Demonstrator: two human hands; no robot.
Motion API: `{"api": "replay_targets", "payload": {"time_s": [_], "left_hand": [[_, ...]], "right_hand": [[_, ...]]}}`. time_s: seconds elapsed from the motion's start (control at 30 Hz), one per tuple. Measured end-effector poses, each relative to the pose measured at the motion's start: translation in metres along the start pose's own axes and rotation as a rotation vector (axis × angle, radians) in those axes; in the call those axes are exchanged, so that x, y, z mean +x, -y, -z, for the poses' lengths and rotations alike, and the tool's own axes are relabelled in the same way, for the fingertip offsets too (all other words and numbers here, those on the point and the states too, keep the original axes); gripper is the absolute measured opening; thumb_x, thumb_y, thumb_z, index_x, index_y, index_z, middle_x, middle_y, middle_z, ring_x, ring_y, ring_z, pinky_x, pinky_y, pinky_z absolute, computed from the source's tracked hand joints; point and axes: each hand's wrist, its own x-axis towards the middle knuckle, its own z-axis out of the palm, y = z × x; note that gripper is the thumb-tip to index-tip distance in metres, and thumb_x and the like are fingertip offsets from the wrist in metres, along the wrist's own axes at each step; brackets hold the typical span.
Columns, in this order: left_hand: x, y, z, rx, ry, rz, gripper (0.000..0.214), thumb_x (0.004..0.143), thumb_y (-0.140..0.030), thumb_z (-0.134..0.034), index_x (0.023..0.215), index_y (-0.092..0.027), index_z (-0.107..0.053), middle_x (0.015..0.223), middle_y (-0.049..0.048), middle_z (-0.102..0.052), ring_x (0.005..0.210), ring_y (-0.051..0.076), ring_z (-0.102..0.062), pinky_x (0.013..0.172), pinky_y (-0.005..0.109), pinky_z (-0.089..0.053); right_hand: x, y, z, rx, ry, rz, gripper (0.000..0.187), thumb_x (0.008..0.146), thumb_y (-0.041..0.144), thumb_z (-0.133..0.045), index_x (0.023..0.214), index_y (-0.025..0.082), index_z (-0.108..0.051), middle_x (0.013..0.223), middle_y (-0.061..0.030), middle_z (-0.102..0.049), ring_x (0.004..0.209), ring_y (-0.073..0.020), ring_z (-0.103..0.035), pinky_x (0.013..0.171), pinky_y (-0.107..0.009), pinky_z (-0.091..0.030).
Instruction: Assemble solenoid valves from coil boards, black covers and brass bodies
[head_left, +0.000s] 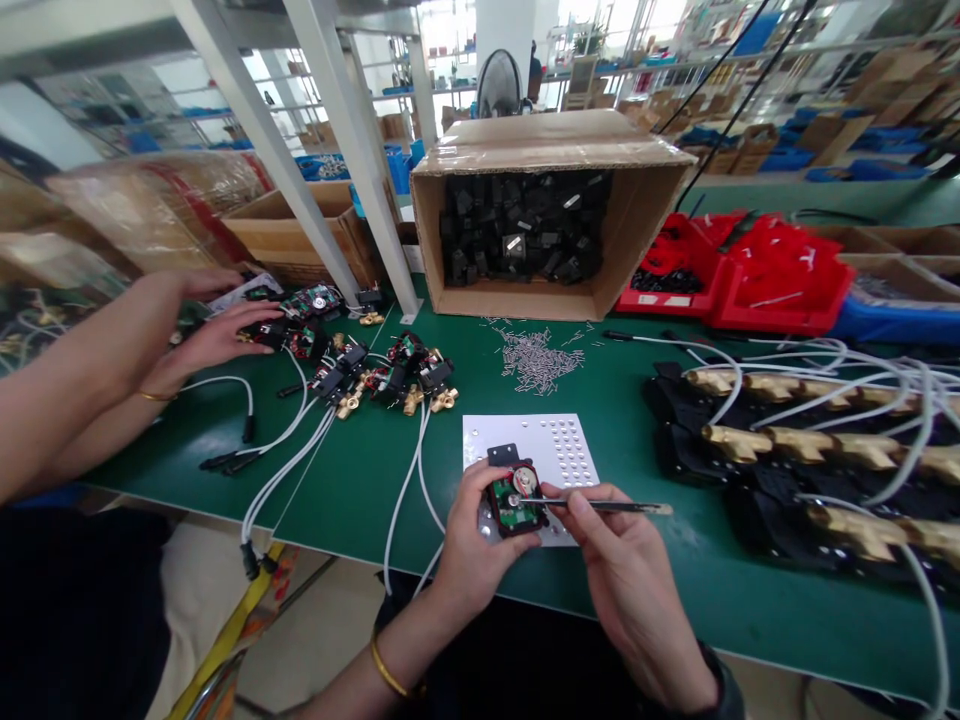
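My left hand (472,540) is closed around a small black module (514,497) with a green circuit board and a red part inside, held just above a white perforated plate (555,445). My right hand (622,565) pinches thin metal tweezers (607,507), and their tip touches the round part at the top of the module. Both hands hover over the near edge of the green table (360,480).
A pile of small metal pins (534,360) lies behind the plate. A cardboard box of black parts (525,240) stands further back. Wired brass-fitted modules (375,378) lie at left, where another person's hands (214,335) work. Assembled brass units (817,450) fill the right; red bins (780,275) behind.
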Motion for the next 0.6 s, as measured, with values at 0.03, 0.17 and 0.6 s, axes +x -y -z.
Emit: {"api": "replay_targets", "payload": {"time_s": [0.03,0.17,0.6], "left_hand": [[-0.0002,0.0003,-0.0003,0.002,0.001,-0.002,0.061,0.061,-0.02,-0.079,0.113,-0.027,-0.048,0.124,0.0058,-0.044,0.119,0.028,-0.045,0.106,0.048,-0.03],[-0.0003,0.0021,-0.0011,0.026,-0.017,-0.008,0.063,0.061,-0.021,-0.079,0.115,-0.027,-0.046,0.124,0.0059,-0.044,0.12,0.028,-0.043,0.106,0.049,-0.029],[-0.0022,0.0043,-0.0028,0.002,-0.028,0.064,0.081,0.062,-0.017,-0.078,0.129,-0.027,-0.034,0.133,0.0085,-0.042,0.123,0.029,-0.042,0.108,0.048,-0.03]], "right_hand": [[0.0003,0.0,-0.0004,-0.002,0.001,0.006,0.023,0.064,0.038,-0.076,0.069,0.019,-0.063,0.084,-0.0061,-0.069,0.084,-0.0208,-0.061,0.083,-0.036,-0.045],[0.0007,0.0009,0.0002,-0.043,-0.003,0.019,0.024,0.065,0.038,-0.075,0.07,0.018,-0.063,0.084,-0.0063,-0.069,0.084,-0.0211,-0.062,0.08,-0.035,-0.046],[0.0028,0.0088,0.0003,-0.146,0.015,0.016,0.027,0.063,0.039,-0.075,0.071,0.018,-0.059,0.078,-0.0064,-0.069,0.076,-0.0206,-0.061,0.069,-0.032,-0.046]]}}
